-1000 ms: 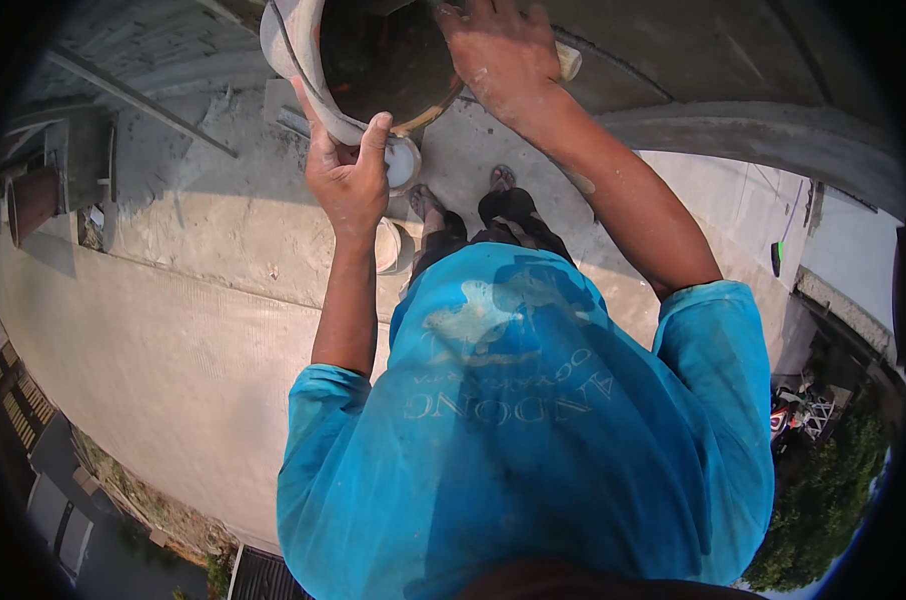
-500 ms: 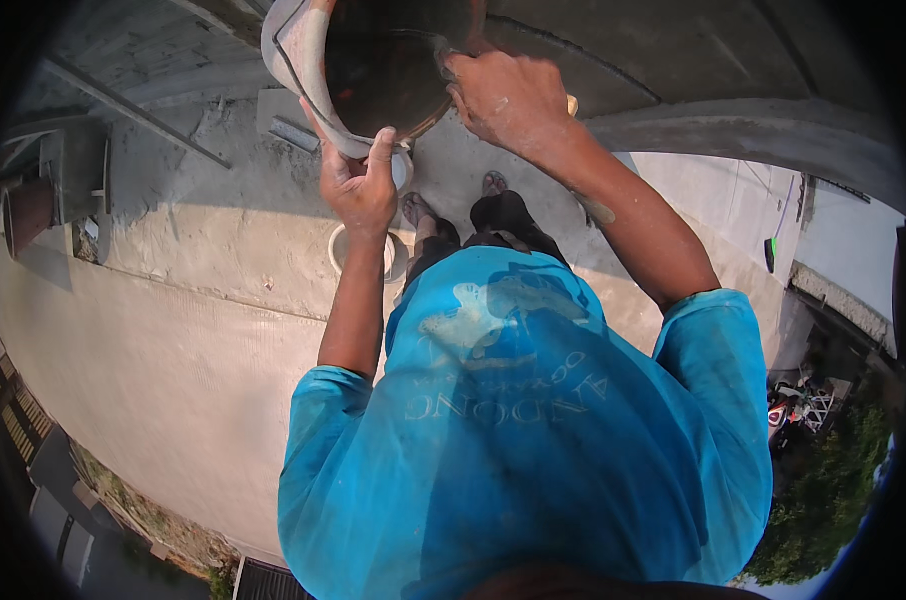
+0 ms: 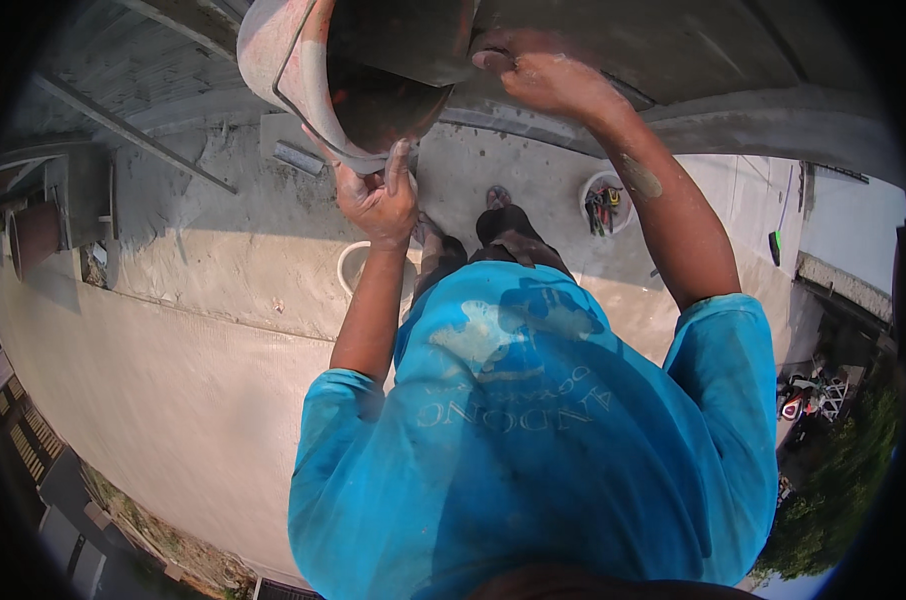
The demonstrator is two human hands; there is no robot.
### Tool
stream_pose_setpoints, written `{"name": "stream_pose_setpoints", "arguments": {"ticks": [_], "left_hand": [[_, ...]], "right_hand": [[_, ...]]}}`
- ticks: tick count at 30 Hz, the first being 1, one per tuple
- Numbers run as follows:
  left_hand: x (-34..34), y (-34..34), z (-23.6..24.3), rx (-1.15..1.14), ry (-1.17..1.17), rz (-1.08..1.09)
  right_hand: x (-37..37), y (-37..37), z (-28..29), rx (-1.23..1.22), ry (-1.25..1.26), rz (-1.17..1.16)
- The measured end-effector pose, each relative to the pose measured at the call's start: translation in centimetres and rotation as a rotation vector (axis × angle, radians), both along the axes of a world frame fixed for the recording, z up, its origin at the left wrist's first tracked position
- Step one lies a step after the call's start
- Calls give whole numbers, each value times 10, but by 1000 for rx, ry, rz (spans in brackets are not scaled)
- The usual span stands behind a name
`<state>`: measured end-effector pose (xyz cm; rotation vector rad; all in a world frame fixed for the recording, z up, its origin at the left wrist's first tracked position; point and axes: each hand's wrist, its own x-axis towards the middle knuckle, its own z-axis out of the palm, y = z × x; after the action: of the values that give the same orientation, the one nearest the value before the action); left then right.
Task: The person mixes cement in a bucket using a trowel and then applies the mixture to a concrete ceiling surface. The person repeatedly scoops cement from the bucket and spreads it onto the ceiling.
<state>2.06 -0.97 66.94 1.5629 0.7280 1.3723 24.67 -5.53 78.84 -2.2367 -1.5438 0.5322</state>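
A pale, plaster-smeared bucket [image 3: 270, 50] with a wire handle is held up at the top, its dark mouth tilted toward the right. My left hand [image 3: 378, 200] is closed on its lower rim, with the thumb pointing up. My right hand [image 3: 553, 78] is closed just right of the bucket, and the handle inside its fingers is mostly hidden. A flat grey blade [image 3: 413, 45], apparently that of a trowel, reaches from the bucket's mouth toward this hand. How much material lies inside the bucket is too dark to tell.
A white bucket of several hand tools [image 3: 605, 205] stands on the concrete floor right of my feet. Another pale bucket [image 3: 351, 268] is beside my left leg. A grey wall [image 3: 733, 60] rises ahead on the right. A long bar [image 3: 138, 130] slants at the left.
My right hand has moved right, out from the bucket's mouth, and the flat blade now shows. The left hand and held bucket have shifted slightly. The tool bucket has come into view.
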Motion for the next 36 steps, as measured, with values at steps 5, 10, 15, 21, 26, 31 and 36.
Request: {"name": "stream_pose_setpoints", "arguments": {"ticks": [5,10,15,21,26,31,36], "left_hand": [[15,-6,5,10,-75,6],[23,-14,-8,-23,-121,19],[37,-15,9,-16,-125,10],[56,-1,74,-413,-298,-8],[62,19,96,-588,-470,-112],[63,16,109,-688,-561,-140],[61,22,99,-704,-542,-167]], "right_hand": [[-20,22,6,-154,140,11],[-30,27,5,-28,-108,-43],[-38,28,7,83,-474,-159],[10,-5,30,347,-564,-164],[41,-33,75,615,-618,-146],[66,-41,130,803,-501,-140],[98,-32,187,1061,-197,77]]}}
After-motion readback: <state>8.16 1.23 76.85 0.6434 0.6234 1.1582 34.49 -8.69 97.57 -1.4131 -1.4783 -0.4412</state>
